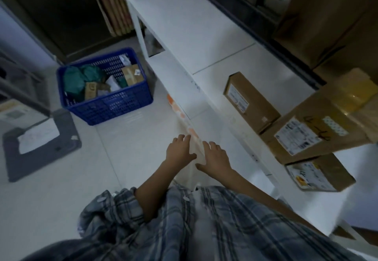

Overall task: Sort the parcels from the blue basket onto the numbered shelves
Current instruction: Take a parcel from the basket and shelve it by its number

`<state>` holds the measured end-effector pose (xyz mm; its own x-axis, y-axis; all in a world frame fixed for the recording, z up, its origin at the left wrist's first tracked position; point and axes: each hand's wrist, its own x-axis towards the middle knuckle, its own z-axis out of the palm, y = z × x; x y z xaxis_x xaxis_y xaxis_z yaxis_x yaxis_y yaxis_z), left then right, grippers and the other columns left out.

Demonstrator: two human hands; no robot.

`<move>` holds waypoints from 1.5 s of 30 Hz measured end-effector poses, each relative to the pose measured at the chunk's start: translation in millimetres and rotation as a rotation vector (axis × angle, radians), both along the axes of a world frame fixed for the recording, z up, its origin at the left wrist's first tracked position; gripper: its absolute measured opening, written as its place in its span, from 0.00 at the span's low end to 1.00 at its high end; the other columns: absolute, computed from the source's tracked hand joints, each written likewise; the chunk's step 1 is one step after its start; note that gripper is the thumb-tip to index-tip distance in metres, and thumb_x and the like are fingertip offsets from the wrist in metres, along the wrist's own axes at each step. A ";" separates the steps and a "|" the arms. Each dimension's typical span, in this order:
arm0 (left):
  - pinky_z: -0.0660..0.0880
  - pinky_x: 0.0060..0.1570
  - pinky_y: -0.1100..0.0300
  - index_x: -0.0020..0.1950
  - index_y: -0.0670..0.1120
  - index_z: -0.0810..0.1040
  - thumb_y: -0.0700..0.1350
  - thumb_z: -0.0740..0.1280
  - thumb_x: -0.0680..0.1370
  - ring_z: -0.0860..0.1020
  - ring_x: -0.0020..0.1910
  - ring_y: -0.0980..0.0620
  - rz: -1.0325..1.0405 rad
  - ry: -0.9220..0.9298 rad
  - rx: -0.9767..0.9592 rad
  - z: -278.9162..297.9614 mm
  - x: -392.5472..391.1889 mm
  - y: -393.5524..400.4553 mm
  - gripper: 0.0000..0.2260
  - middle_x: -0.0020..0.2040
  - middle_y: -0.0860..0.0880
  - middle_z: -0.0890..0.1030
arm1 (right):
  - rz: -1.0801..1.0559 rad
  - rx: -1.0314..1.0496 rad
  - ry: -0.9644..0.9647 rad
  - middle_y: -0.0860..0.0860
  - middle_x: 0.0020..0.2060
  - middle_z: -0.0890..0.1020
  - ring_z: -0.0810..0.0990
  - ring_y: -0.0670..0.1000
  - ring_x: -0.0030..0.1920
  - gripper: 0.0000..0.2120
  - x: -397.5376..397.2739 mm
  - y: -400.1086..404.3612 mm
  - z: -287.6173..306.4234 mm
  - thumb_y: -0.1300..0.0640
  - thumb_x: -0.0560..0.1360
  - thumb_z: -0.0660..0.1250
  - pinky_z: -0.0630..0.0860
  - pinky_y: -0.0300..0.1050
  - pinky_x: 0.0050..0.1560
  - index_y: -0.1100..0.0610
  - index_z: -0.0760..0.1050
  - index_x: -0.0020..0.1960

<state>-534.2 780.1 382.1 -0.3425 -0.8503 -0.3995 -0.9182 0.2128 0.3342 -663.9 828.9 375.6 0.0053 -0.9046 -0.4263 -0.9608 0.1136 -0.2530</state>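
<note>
Hovering empty and spread, the left hand [180,150] and right hand [214,156] flank the shelf [190,33] edge, holding nothing. Parcels remain in the basket [114,107] on the floor at ten o'clock; three boxes [249,101] already sit on the shelf at three. Best now: turn to the basket, lift one parcel with both hands, and read its label before choosing a shelf
</note>
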 end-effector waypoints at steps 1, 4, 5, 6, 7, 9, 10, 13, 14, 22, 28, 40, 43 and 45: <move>0.69 0.62 0.52 0.75 0.45 0.59 0.53 0.68 0.74 0.66 0.68 0.43 0.013 0.008 -0.008 0.4 6.2 -4.3 0.33 0.73 0.43 0.63 | 0.004 0.007 -0.003 0.58 0.69 0.65 0.67 0.58 0.67 0.39 5.4 -5.9 -0.9 0.41 0.73 0.66 0.65 0.48 0.64 0.58 0.55 0.74; 0.68 0.64 0.52 0.75 0.45 0.57 0.53 0.68 0.74 0.64 0.70 0.43 0.073 0.025 -0.034 1.3 27.9 -18.2 0.34 0.76 0.42 0.57 | 0.013 0.022 -0.020 0.59 0.69 0.66 0.68 0.58 0.67 0.38 25.5 -24.4 -6.0 0.42 0.73 0.67 0.66 0.49 0.64 0.59 0.55 0.74; 0.68 0.64 0.52 0.75 0.45 0.57 0.54 0.68 0.74 0.63 0.71 0.43 0.101 0.028 -0.034 0.8 36.6 -23.3 0.35 0.76 0.42 0.56 | 0.021 0.024 -0.021 0.59 0.69 0.66 0.68 0.58 0.66 0.39 33.8 -31.3 -6.5 0.42 0.73 0.67 0.66 0.50 0.64 0.59 0.54 0.74; 0.67 0.64 0.51 0.75 0.45 0.57 0.54 0.68 0.74 0.62 0.71 0.43 0.128 0.034 -0.025 0.0 45.9 -27.8 0.35 0.76 0.42 0.55 | 0.029 0.026 -0.021 0.60 0.69 0.66 0.68 0.59 0.67 0.40 42.3 -38.4 -7.6 0.42 0.73 0.67 0.66 0.50 0.65 0.58 0.53 0.74; 0.67 0.65 0.51 0.76 0.45 0.56 0.54 0.68 0.74 0.62 0.72 0.42 0.149 0.042 -0.010 -1.5 55.7 -30.9 0.36 0.76 0.42 0.55 | 0.039 0.025 -0.021 0.60 0.69 0.65 0.68 0.59 0.67 0.41 51.1 -45.5 -8.3 0.42 0.73 0.67 0.66 0.51 0.65 0.58 0.52 0.75; 0.66 0.65 0.50 0.76 0.45 0.55 0.54 0.68 0.74 0.62 0.72 0.42 0.192 0.072 0.015 -5.0 75.2 -34.2 0.36 0.76 0.41 0.55 | 0.059 0.002 -0.029 0.60 0.68 0.66 0.68 0.59 0.66 0.41 69.8 -60.4 -8.7 0.42 0.73 0.67 0.67 0.51 0.65 0.58 0.52 0.75; 0.66 0.66 0.51 0.76 0.45 0.55 0.54 0.68 0.74 0.62 0.72 0.43 0.223 0.103 0.024 -6.9 84.5 -36.2 0.36 0.76 0.42 0.56 | 0.057 -0.013 -0.058 0.59 0.69 0.66 0.68 0.59 0.67 0.40 79.4 -68.6 -10.1 0.42 0.73 0.67 0.68 0.51 0.64 0.58 0.53 0.75; 0.67 0.65 0.53 0.74 0.46 0.61 0.53 0.66 0.76 0.66 0.69 0.45 0.575 0.469 0.201 -6.6 113.5 -46.5 0.29 0.73 0.43 0.64 | -0.136 0.061 -0.391 0.57 0.71 0.65 0.67 0.56 0.69 0.36 109.6 -96.3 -6.1 0.45 0.74 0.67 0.68 0.48 0.64 0.58 0.57 0.74; 0.68 0.63 0.53 0.72 0.46 0.64 0.54 0.64 0.77 0.70 0.66 0.45 0.817 0.726 0.358 -4.2 124.3 -51.1 0.26 0.71 0.43 0.68 | -0.305 0.138 -0.570 0.57 0.71 0.65 0.68 0.56 0.68 0.34 118.2 -106.1 -2.1 0.45 0.75 0.66 0.69 0.47 0.62 0.58 0.58 0.74; 0.68 0.64 0.45 0.68 0.44 0.71 0.60 0.51 0.80 0.73 0.64 0.39 1.678 2.248 0.634 -9.0 217.8 -80.8 0.26 0.65 0.40 0.75 | -1.245 0.621 -1.939 0.62 0.69 0.69 0.75 0.63 0.59 0.30 147.4 -197.3 20.5 0.40 0.78 0.49 0.70 0.59 0.57 0.59 0.65 0.70; 0.66 0.67 0.45 0.65 0.45 0.73 0.61 0.50 0.79 0.73 0.65 0.40 1.646 2.337 0.480 -5.3 259.4 -136.7 0.26 0.63 0.40 0.77 | -1.209 0.666 -1.992 0.63 0.69 0.68 0.66 0.63 0.70 0.29 190.1 -269.2 19.3 0.40 0.79 0.48 0.58 0.60 0.71 0.59 0.64 0.70; 0.62 0.67 0.55 0.74 0.45 0.64 0.53 0.56 0.81 0.67 0.70 0.46 0.992 0.425 -0.048 -12.9 308.4 -289.1 0.22 0.72 0.46 0.68 | 0.241 0.170 -0.485 0.52 0.74 0.63 0.59 0.55 0.75 0.28 285.6 -427.2 -3.7 0.43 0.80 0.52 0.56 0.55 0.74 0.56 0.59 0.75; 0.56 0.72 0.53 0.77 0.49 0.54 0.57 0.53 0.80 0.58 0.75 0.47 0.669 -0.002 -0.084 -21.2 321.8 -312.7 0.27 0.76 0.47 0.60 | 0.571 0.026 -0.031 0.52 0.77 0.54 0.50 0.53 0.77 0.30 288.0 -448.3 -6.2 0.40 0.80 0.46 0.48 0.55 0.75 0.54 0.51 0.77; 0.52 0.74 0.52 0.78 0.50 0.52 0.58 0.52 0.80 0.53 0.76 0.48 0.584 -0.116 -0.065 -24.4 331.0 -330.7 0.28 0.77 0.48 0.56 | 0.630 0.052 0.059 0.52 0.77 0.51 0.47 0.53 0.77 0.31 293.3 -462.8 -10.1 0.38 0.80 0.44 0.44 0.55 0.76 0.53 0.48 0.78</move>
<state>-203.2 449.4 357.7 0.2317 -0.9087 -0.3472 -0.9190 -0.3215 0.2281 -370.6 366.0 365.6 0.5048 -0.7140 -0.4852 -0.8596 -0.4672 -0.2068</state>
